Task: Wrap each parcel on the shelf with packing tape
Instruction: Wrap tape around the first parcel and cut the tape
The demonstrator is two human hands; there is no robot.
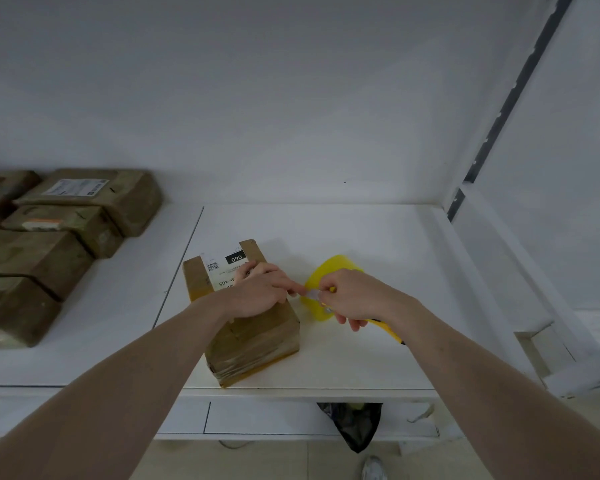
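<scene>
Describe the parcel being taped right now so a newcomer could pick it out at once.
Start at the white shelf and find the section on the right, where both hands work. The parcel lies there under the left hand, beside the yellow tape dispenser that the right hand grips. Unlike the stacked parcels on the left, it lies alone and its white label reads 060.

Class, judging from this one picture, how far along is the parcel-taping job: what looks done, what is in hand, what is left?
Done: the near end of the parcel on the shelf already carries glossy tape bands. In hand: the left hand rests on that parcel while the right hand holds the yellow tape dispenser, a tape end between them. Left: the stacked parcels at the left; whether they are taped is unclear.
</scene>
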